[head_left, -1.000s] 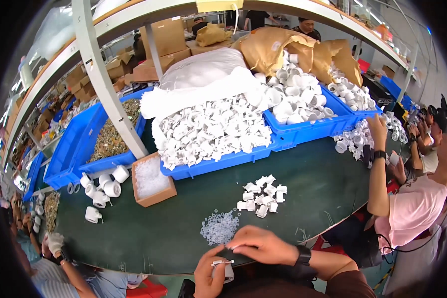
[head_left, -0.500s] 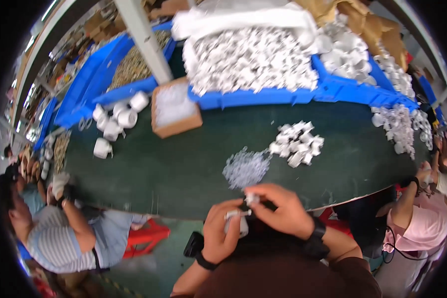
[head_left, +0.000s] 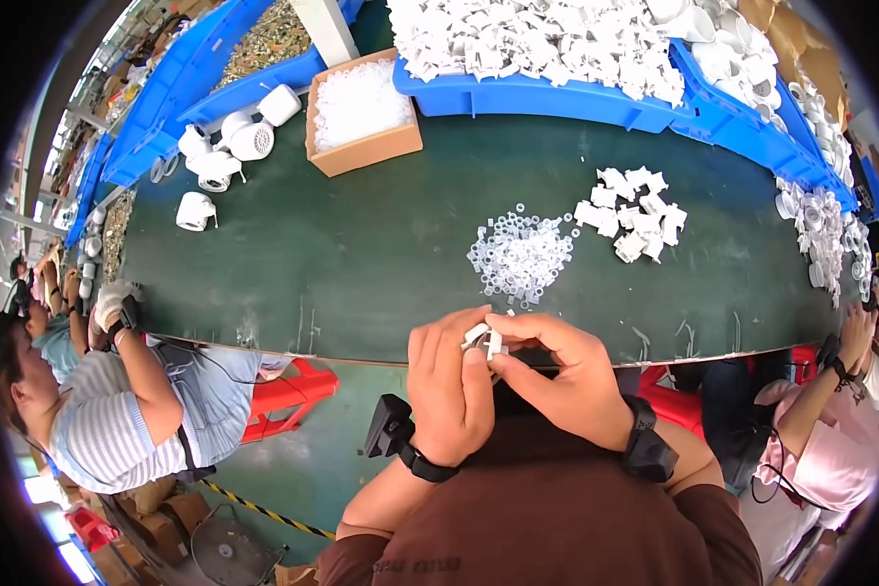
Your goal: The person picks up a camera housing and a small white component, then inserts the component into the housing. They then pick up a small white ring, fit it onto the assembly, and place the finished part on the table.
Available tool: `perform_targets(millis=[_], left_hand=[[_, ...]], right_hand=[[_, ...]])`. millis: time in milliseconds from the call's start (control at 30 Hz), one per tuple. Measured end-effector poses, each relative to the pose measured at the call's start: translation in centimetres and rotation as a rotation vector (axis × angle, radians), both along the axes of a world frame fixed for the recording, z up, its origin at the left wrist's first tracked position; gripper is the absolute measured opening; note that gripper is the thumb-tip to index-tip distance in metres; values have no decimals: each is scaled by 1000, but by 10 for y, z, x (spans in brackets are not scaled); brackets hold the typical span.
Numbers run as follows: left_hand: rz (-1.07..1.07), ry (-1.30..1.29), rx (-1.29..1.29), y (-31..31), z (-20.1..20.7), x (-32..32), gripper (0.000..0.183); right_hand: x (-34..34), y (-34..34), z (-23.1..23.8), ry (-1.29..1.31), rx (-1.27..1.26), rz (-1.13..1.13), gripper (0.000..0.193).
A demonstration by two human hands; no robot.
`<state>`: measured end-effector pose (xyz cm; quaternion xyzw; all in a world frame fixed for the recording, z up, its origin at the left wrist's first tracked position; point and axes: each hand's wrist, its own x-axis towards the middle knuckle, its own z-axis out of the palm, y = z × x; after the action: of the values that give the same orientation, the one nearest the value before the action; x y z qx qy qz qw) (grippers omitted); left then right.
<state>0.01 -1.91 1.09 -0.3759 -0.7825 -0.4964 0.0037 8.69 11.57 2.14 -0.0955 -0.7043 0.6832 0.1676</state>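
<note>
At the table's front edge my left hand (head_left: 447, 391) is closed round a small white plastic part (head_left: 481, 338), thumb and fingers pinching it. My right hand (head_left: 571, 386) meets it from the right, its thumb and forefinger pressed on the same part. Fingers cover much of it, so I cannot tell whether it is one piece or two fitted together. Just beyond the hands lies a loose pile of small translucent rings (head_left: 521, 256). To the right of that sits a heap of white moulded plastic pieces (head_left: 637, 217).
Blue bins (head_left: 557, 105) of white parts line the table's (head_left: 361, 264) far side. A cardboard box (head_left: 366, 151) of translucent pieces and several white round housings (head_left: 254, 140) stand at left. Co-workers sit left (head_left: 117, 420) and right (head_left: 801, 420); a red stool (head_left: 288, 396) is nearby.
The view has shifted, so the table's things sit higher in the picture. My hands, earlier apart with a small white piece in each, have come together at one white part.
</note>
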Motion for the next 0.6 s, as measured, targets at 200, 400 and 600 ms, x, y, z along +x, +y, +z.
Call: perform_targets(millis=[200, 400, 600], left_hand=[[8, 41, 14, 3, -6, 2, 35], [35, 122, -13, 12, -7, 5, 36], [-10, 125, -10, 7, -11, 1, 29]], right_hand=[[-1, -5, -5, 74, 171, -90, 39], [-5, -11, -11, 135, 260, -194, 38], [0, -2, -11, 71, 29, -78, 35]])
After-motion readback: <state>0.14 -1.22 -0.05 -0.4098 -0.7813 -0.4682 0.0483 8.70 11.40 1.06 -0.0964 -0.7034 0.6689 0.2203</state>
